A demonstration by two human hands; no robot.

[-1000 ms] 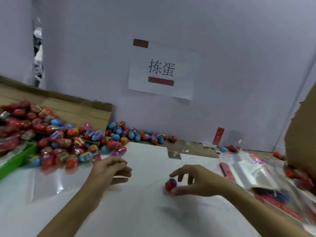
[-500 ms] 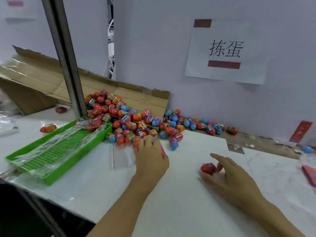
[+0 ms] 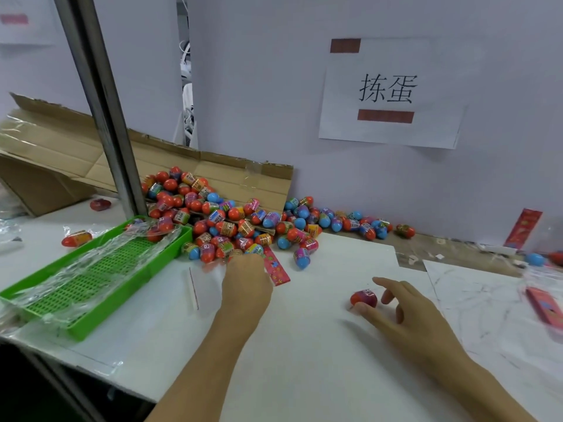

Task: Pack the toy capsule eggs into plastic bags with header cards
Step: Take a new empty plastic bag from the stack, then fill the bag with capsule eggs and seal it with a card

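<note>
wall sign point(image 3: 387, 92), "拣蛋"

Red and blue eggs point(image 3: 231, 220) with multicoloured wrappers, green slotted tray point(image 3: 91, 269), white table point(image 3: 304, 345), brown cardboard point(image 3: 76, 153), red-pink patterned card point(image 3: 275, 268)

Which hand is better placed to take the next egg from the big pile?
Probably the left hand: its fingers already reach the near edge of the egg pile. The right hand is beside one lone egg, apart from the pile.
</note>
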